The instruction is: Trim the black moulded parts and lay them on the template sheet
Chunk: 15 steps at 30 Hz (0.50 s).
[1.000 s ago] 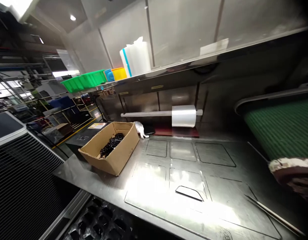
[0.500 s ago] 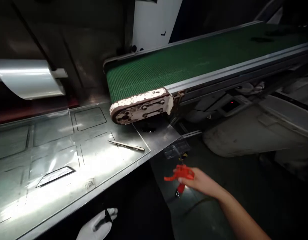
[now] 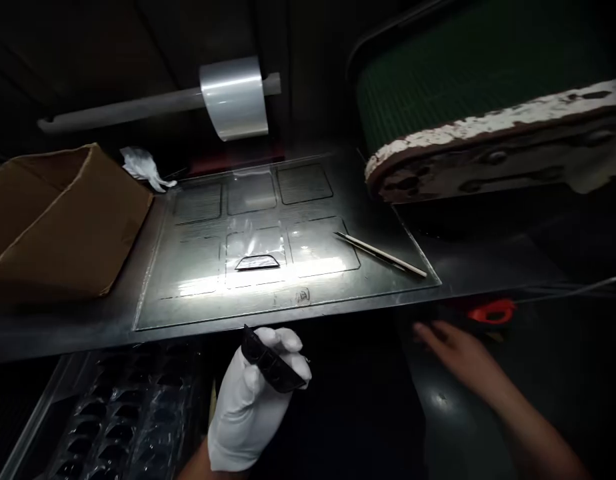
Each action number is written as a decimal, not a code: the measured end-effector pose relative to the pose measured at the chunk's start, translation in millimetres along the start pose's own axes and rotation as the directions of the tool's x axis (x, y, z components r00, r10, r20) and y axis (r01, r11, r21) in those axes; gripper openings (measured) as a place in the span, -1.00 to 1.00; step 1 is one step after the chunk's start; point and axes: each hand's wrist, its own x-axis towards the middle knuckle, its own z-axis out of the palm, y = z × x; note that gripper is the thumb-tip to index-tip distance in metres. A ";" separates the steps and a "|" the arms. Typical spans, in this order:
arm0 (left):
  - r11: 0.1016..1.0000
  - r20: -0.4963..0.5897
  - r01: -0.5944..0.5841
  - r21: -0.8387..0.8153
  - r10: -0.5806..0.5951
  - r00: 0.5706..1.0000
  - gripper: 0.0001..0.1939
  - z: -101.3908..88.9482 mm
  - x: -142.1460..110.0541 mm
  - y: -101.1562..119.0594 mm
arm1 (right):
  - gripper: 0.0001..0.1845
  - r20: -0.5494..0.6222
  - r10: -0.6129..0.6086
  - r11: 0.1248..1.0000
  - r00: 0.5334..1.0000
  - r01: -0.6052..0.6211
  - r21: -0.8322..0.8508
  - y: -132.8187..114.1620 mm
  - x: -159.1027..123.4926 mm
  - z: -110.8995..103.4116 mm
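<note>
My left hand (image 3: 253,400), in a white glove, is closed on a small curved black plastic part (image 3: 271,363) just below the front edge of the steel table (image 3: 78,327). My right hand (image 3: 455,353) is bare, fingers spread, holding nothing, below the table's right end. A red tool (image 3: 491,311) hangs just right of its fingertips, apart from them. On the table lies a clear plate (image 3: 283,267) with marked rectangles, a thin metal rod (image 3: 381,255) resting across its right part.
A cardboard box (image 3: 63,220) stands at the left. A roll of clear film (image 3: 234,97) hangs on a bar at the back. The green conveyor (image 3: 438,80) with its worn end plate (image 3: 493,153) overhangs the right. A black moulded tray (image 3: 113,427) sits below left.
The view swung back left toward the table. My right hand has let go of the red tool, which now hangs under the table edge. My left hand rose, holding the black part.
</note>
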 end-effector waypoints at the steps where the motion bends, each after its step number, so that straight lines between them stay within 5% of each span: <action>1: 1.000 -0.027 -0.009 -0.013 0.009 1.000 -0.71 0.6 0.4 2.0 | -0.51 0.084 -0.039 0.999 0.996 0.038 0.023 -22.2 -6.9 4.4; 4: 0.998 -0.071 -0.056 -0.024 0.054 0.996 -0.73 -1.5 0.0 3.6 | -0.73 0.213 -0.279 0.955 0.937 0.247 0.163 -109.7 -30.1 9.5; 8: 0.985 -0.122 -0.149 0.085 0.159 0.980 -0.72 -8.9 -2.7 3.6 | -0.76 0.135 -0.672 0.716 0.728 0.593 0.367 -219.8 -42.7 13.6; 11: 0.948 -0.155 -0.195 0.252 0.239 0.959 -0.69 -15.3 -4.8 7.0 | -0.85 0.153 -0.753 0.649 0.641 0.683 0.334 -259.1 -38.9 26.7; 15: 0.899 -0.219 -0.179 0.399 0.283 0.934 -0.63 -27.0 -6.9 11.1 | -0.91 0.248 -0.752 0.659 0.611 0.710 0.249 -269.6 -33.4 44.7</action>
